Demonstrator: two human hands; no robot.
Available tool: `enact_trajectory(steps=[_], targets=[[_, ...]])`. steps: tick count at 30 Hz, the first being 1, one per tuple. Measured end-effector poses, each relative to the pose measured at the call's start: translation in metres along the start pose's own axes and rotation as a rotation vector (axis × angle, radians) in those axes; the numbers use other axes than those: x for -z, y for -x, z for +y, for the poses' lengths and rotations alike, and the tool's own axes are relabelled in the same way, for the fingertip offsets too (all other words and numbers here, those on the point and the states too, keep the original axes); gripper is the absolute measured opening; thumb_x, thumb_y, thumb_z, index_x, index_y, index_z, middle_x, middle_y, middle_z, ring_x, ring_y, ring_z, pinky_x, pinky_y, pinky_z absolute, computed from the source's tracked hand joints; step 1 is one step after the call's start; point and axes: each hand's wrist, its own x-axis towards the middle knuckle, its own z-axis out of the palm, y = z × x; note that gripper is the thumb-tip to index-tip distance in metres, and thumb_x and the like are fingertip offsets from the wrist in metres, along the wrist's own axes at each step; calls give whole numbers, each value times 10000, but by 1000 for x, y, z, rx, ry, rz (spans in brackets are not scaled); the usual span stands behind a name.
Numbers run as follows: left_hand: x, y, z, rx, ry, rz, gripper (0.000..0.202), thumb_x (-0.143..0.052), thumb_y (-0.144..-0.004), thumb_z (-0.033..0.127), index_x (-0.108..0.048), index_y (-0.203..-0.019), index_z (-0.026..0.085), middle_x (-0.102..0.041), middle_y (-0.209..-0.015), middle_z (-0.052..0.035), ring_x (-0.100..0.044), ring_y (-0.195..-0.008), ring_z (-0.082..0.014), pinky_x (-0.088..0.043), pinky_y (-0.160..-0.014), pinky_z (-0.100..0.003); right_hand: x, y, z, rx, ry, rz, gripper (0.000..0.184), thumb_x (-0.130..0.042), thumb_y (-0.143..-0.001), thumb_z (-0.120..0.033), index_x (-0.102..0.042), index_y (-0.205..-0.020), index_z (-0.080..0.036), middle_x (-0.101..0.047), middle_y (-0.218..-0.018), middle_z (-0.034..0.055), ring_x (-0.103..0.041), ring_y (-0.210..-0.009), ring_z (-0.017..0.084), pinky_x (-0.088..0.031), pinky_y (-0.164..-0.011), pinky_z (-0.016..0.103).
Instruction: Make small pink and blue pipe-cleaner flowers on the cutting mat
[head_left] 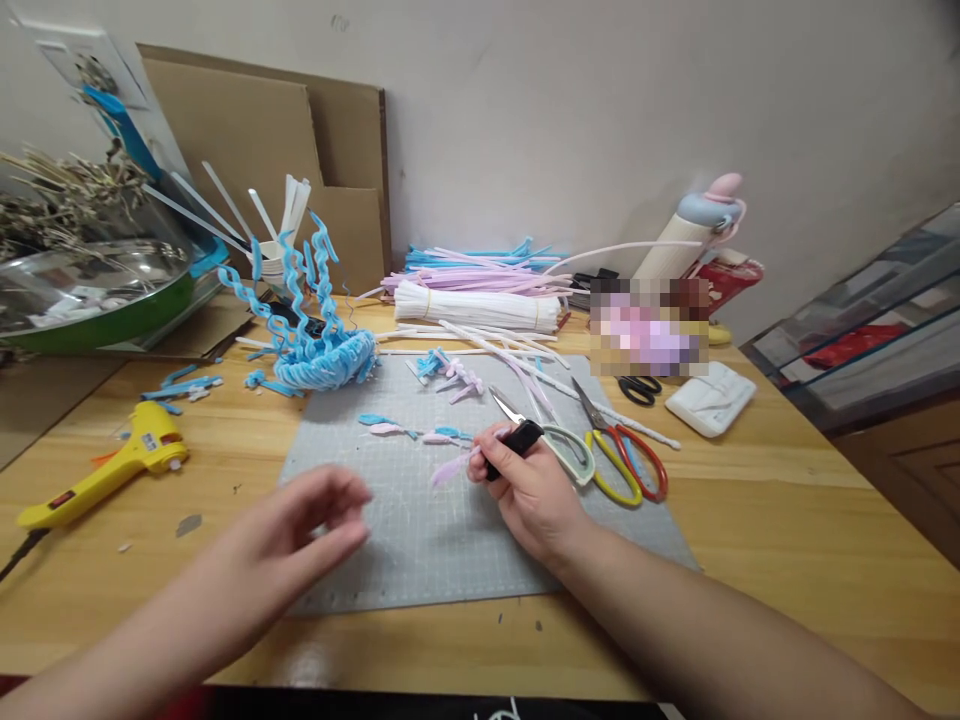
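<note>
My right hand [536, 495] is closed around a small black tool [517, 447], whose exact kind I cannot make out. From the same fingers a short lilac pipe cleaner piece [450, 470] sticks out to the left, blurred. My left hand [319, 525] hovers over the grey cutting mat [352, 580], fingers curved and apart, holding nothing. Just beyond the hands lie blue and pink leaf-shaped pieces [386, 428] and a small cluster of blue and lilac twists [457, 375]. Scissors with pale green handles [577, 455] lie behind my right hand.
Scissors with red and yellow handles [619, 480] rest at the right. A yellow glue gun [112, 470] lies left. Behind stand a blue pipe cleaner crown shape [322, 365], a white pipe cleaner bundle [480, 308], cardboard [247, 130] and a bottle [679, 240].
</note>
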Motion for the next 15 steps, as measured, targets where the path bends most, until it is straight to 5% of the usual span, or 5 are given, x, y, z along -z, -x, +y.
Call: enact_trajectory(steps=[2,6,15], targets=[[-21,-35,23,-39,125,-46,267,-699,-741,379,-640,-935,206,-670,-860,-45,-622,-801,-201,-503,-682,-299,0,0,-1,21,8,-10,253,-834,-675,-330,-632,-711,-182,-632,-668,-12,-534,-601,105,-427,-599,255],[-47,-77,41,55,290,-192,263,-642,-756,420,-561,-710,174,-496,-554,49,-439,-488,-98,-352,-485,-223,2,-5,-4,60,20,7,238,-832,-677,-326,-644,-711,-184,-632,-655,-16,-541,-598,109,-432,-608,265],[-48,-80,19,92,521,-250,271,-727,-708,400,-606,-729,158,-537,-571,49,-457,-468,-74,-396,-474,-211,4,-12,-3,59,53,10,224,-848,-645,-309,-667,-704,-193,-640,-648,-19,-561,-611,118,-437,-625,276]])
